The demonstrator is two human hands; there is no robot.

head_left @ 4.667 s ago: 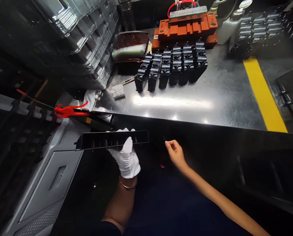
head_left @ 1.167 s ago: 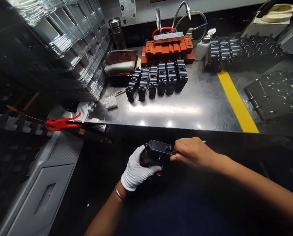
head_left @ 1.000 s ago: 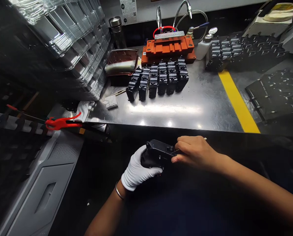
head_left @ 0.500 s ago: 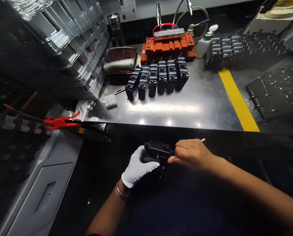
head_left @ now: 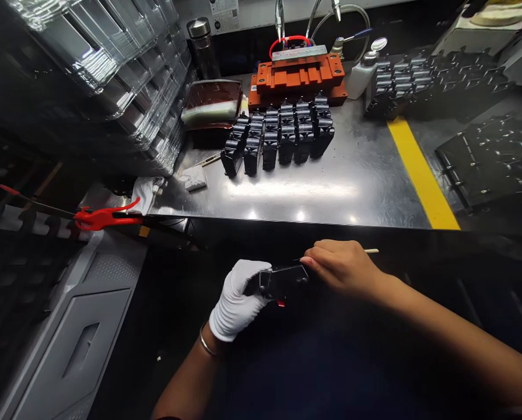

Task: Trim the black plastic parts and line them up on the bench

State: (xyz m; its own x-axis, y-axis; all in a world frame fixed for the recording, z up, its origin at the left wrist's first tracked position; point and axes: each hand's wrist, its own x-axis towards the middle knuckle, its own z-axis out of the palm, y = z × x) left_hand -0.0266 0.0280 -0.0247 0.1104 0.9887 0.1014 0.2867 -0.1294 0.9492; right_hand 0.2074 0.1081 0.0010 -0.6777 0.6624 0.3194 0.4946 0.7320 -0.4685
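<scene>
My left hand point(head_left: 238, 300), in a white glove, is closed around one end of a black moulded plastic part point(head_left: 284, 282) in front of the bench edge. A small red spot shows under the part. My bare right hand point(head_left: 342, 263) is closed on a thin tool with a pale handle point(head_left: 371, 251). The handle's end sticks out behind the fist, and a narrow dark tip points left, close to the part's upper right edge. Whether the tip touches the part I cannot tell.
On the metal bench point(head_left: 300, 198) stand rows of black parts point(head_left: 278, 137) before an orange fixture point(head_left: 302, 79). More black parts point(head_left: 403, 81) lie right of a yellow stripe point(head_left: 422, 175). Clear plastic trays point(head_left: 142, 87) are stacked left, above a red air gun point(head_left: 105, 219).
My left hand has turned the black part so another face shows, and shifted slightly left. My right hand has moved up a little, with the tool tip now at the part's upper edge.
</scene>
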